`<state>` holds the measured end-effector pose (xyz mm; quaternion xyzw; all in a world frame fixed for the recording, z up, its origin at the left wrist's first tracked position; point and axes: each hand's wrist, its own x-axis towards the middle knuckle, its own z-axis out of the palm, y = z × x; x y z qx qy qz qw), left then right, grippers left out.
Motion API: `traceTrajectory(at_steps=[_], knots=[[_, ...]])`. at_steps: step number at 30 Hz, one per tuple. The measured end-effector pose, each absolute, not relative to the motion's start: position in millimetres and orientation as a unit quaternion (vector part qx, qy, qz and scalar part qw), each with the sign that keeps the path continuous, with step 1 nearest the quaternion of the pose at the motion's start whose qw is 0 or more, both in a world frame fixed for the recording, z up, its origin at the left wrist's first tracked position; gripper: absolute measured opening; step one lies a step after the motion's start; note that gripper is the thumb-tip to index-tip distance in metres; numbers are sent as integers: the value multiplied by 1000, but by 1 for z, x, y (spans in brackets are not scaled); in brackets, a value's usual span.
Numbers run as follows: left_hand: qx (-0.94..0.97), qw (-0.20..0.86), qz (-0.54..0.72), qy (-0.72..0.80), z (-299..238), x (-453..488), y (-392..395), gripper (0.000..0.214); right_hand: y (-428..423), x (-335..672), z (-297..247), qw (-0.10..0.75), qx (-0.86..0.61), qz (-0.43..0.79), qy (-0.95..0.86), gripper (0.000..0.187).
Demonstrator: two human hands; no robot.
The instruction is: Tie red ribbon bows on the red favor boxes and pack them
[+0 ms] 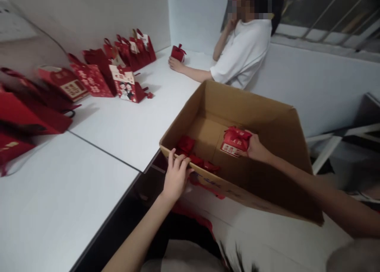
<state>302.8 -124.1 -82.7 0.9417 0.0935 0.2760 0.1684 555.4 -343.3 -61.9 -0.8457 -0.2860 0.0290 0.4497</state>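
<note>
A large open cardboard box [246, 98] stands beside the white table. My left hand [175, 175] grips its near left rim, fingers hooked over the edge. Inside the box, my right hand [255, 147] holds a small red gift box [236, 141] with a ribbon on top and a pale printed label on its side. Other red gift boxes [186, 144] lie at the box's left end, partly hidden by the near wall.
On the white table [103, 145], red gift bags and boxes [92, 76] line the wall. A printed gift box [126, 84] stands before them. Across the corner, a person in a white shirt [243, 50] touches a dark red box [177, 53]. A metal frame [329, 149] is at right.
</note>
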Motion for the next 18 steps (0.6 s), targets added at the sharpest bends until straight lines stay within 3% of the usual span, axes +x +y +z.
traceTrajectory(at_steps=[5, 13, 16, 18], knots=[[920, 118, 364, 88, -97, 306, -128, 24, -353, 572, -111, 423, -860, 160, -235, 95], [925, 93, 354, 103, -98, 307, -131, 27, -357, 556, -138, 494, -811, 303, -84, 48], [927, 73, 354, 103, -97, 309, -131, 27, -345, 546, -111, 555, -751, 353, -66, 46], [929, 63, 350, 105, -96, 310, -130, 28, -335, 537, -88, 647, -636, 417, -48, 49]])
